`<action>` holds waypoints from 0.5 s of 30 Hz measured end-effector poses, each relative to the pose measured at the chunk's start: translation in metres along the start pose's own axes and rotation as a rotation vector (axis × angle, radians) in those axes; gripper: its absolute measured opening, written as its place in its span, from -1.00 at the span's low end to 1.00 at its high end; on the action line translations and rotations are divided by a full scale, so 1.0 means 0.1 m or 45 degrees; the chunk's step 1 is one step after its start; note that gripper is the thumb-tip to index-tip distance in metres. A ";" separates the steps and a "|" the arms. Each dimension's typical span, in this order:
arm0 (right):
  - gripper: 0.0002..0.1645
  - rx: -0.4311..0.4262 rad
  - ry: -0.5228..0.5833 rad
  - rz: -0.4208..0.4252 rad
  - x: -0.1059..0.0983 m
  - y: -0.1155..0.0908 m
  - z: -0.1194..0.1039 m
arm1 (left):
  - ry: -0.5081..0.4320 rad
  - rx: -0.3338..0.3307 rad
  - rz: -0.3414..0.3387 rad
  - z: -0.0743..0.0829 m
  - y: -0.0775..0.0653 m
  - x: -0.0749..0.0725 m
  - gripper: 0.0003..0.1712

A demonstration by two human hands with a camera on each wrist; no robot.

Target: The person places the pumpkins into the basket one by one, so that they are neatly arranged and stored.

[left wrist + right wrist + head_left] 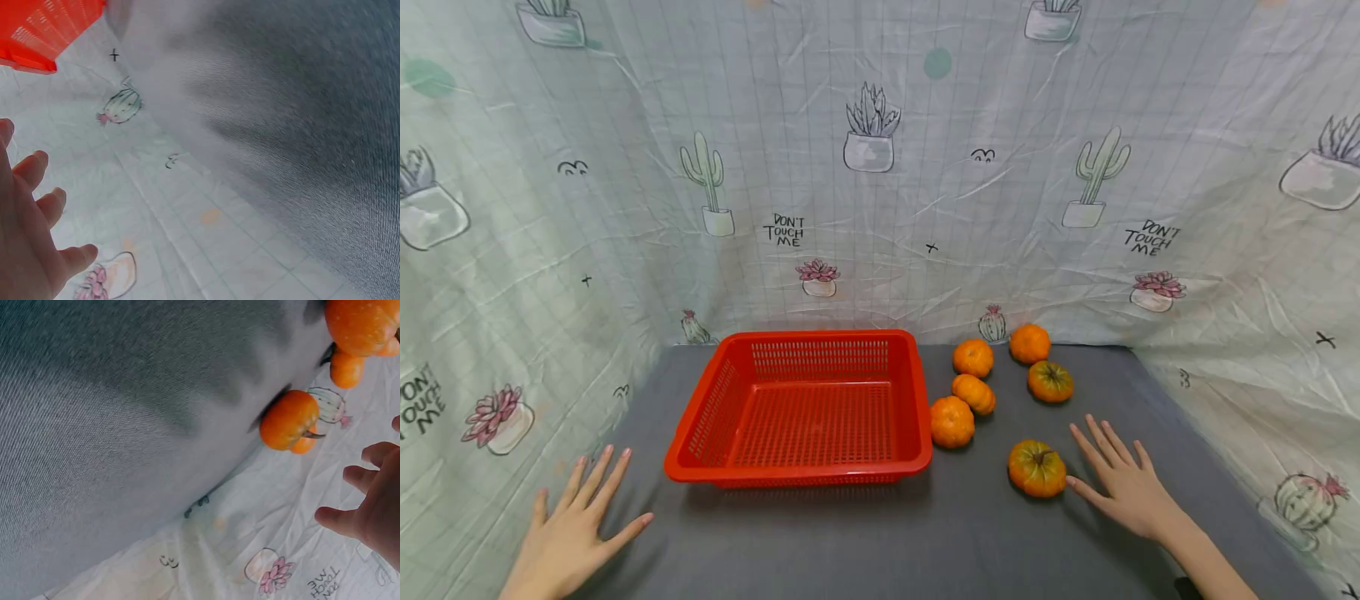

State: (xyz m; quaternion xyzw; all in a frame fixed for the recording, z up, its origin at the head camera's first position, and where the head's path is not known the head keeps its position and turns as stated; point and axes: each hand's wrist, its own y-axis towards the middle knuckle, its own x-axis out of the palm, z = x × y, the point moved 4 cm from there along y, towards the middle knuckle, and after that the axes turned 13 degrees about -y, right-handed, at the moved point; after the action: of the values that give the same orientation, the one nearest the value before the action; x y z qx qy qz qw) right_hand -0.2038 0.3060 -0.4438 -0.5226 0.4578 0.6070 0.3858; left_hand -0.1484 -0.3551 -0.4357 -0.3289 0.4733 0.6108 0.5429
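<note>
A red plastic basket (pixel 797 477) with slotted walls stands on the grey table, nothing inside it. To its right lie several small orange pumpkins; one (pixel 952 422) is close against the basket's right side. A greenish-orange pumpkin (pixel 1037 468) sits nearest my right hand (pixel 1123 492), which is spread with straight fingers, its thumb close to the pumpkin; whether they touch I cannot tell. My left hand (pixel 572 529) is spread at the lower left, apart from the basket and holding nothing. In the right wrist view, a pumpkin (pixel 289 419) shows beyond the fingers.
A second greenish pumpkin (pixel 1050 382) and an orange one (pixel 1029 343) lie at the back right. White cloth (pixel 880 208) printed with cacti hangs behind and along both sides of the grey tabletop (pixel 850 550).
</note>
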 end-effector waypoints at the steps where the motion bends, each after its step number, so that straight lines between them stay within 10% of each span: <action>1: -0.09 0.007 0.009 -0.009 -0.01 0.00 -0.01 | -0.003 0.000 0.000 0.02 0.00 -0.01 0.05; 15: -0.11 -0.003 0.097 0.013 0.00 -0.01 -0.18 | -0.053 0.044 0.062 0.32 -0.02 0.05 0.08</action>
State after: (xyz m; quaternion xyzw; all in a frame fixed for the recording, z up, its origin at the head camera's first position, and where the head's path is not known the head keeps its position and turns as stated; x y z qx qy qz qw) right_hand -0.1973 0.2892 -0.4442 -0.5434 0.4741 0.5891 0.3644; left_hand -0.1439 -0.3232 -0.4298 -0.2951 0.4803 0.6221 0.5433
